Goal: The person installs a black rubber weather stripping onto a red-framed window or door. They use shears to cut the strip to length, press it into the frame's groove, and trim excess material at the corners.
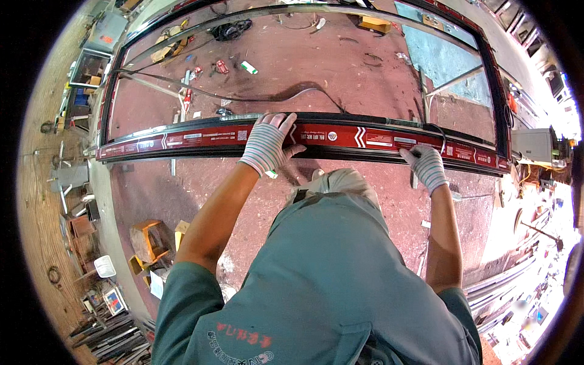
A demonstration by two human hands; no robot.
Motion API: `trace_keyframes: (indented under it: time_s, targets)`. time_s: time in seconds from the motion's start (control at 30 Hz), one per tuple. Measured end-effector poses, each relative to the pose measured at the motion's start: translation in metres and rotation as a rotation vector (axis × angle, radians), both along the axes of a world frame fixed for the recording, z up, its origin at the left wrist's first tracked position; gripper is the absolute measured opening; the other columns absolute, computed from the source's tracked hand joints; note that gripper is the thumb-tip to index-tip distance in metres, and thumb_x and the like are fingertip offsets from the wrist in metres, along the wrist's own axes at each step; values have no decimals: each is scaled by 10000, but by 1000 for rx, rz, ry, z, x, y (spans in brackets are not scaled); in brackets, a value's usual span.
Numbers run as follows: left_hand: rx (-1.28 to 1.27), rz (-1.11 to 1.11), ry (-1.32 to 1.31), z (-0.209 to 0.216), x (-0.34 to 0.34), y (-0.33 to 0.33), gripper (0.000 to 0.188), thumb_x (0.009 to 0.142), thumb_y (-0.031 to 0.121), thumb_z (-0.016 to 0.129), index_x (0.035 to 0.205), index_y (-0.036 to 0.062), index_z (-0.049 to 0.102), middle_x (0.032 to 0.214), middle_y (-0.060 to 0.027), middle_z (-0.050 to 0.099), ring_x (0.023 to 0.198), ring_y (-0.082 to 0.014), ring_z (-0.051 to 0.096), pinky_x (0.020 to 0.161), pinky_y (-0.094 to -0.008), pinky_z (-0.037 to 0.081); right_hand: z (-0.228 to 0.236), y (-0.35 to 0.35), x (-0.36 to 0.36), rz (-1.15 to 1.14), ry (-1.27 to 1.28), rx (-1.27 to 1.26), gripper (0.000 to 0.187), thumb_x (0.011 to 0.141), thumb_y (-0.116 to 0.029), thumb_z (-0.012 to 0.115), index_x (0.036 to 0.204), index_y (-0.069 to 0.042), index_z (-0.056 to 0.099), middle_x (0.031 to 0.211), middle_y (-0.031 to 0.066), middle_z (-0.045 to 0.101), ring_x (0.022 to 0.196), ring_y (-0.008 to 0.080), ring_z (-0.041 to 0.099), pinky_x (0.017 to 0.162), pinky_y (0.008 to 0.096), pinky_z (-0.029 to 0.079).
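Observation:
A large rectangular window frame lies in front of me, black with red printed protective film along its near rail. My left hand, in a white striped glove, rests across that rail left of its middle, fingers stretched forward and thumb apart. Farther right, my right hand in a matching glove is at the rail's near edge with its fingers closed. A thin black sealing strip curves over the rail to its fingers; the fingertips are partly hidden. A long dark strip also sags across the frame's opening.
Metal supports stand beneath the frame. On the reddish floor lie a green-and-white tube, cable coils and a yellow box. An orange stool-like box stands behind left. Long metal profiles lie at the lower right.

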State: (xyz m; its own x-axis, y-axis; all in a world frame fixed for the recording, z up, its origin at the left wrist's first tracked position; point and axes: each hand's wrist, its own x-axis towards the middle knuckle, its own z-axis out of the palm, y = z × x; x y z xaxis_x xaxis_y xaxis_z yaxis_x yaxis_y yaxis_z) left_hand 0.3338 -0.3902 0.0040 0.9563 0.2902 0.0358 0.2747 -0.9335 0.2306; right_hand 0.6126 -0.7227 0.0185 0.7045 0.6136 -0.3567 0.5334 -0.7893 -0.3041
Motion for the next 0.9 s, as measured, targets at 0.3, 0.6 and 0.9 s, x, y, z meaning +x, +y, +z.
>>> trace_keyframes:
  time_s: [0.3, 0.6, 0.9]
  targets:
    - [-29, -85, -11, 0, 2, 9, 813, 758, 493, 804, 1411, 89, 536, 1269, -219, 609, 1160, -421, 580, 1032, -519, 451, -4, 0, 0, -38, 24, -23, 513, 902, -546, 681, 925, -39, 761, 832, 199, 724, 777, 370, 707, 757, 426, 556]
    - [17, -13, -25, -2, -58, 68, 806, 758, 483, 817, 1389, 64, 542, 1294, -209, 595, 1218, -420, 552, 1095, -517, 408, -11, -9, 2, -23, 16, 46, 499, 897, -533, 705, 852, -36, 735, 772, 204, 698, 704, 390, 657, 697, 432, 532]
    - [6, -58, -1, 8, -24, 34, 843, 756, 482, 822, 1397, 24, 522, 1297, -233, 584, 1218, -427, 545, 1092, -512, 408, -15, -8, 5, -32, 51, 58, 477, 902, -508, 714, 853, -33, 737, 772, 191, 703, 693, 377, 655, 689, 422, 528]
